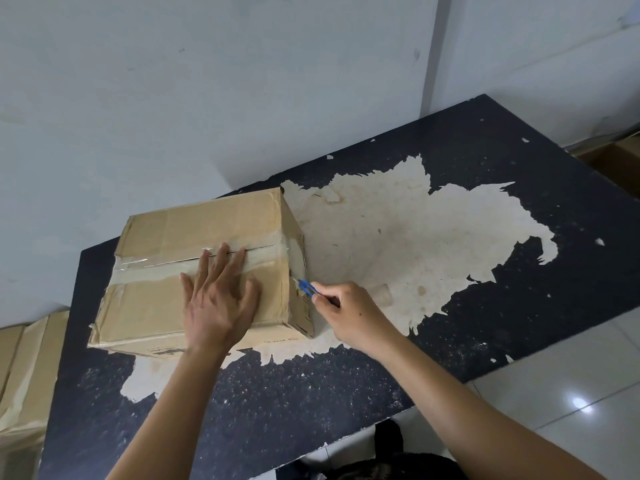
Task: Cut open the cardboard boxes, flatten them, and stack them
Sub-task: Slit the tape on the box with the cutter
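Note:
A closed brown cardboard box [162, 233] sits on the left part of a worn black table [311, 393], its top seam sealed with clear tape. My left hand [218, 299] lies flat on the box top, fingers straight and spread, fingertips reaching the taped seam. My right hand [346, 311] pinches a small blue-handled cutter [306, 286] to the right of the box. The cutter's tip touches the tape on the box's right side face, near the top edge.
The table's black coating has peeled off over a large pale patch [398, 244] right of the box. A pale wall [207, 98] runs behind the table. More cardboard [24, 375] leans at the far left below table level. Tiled floor [571, 393] lies at the right.

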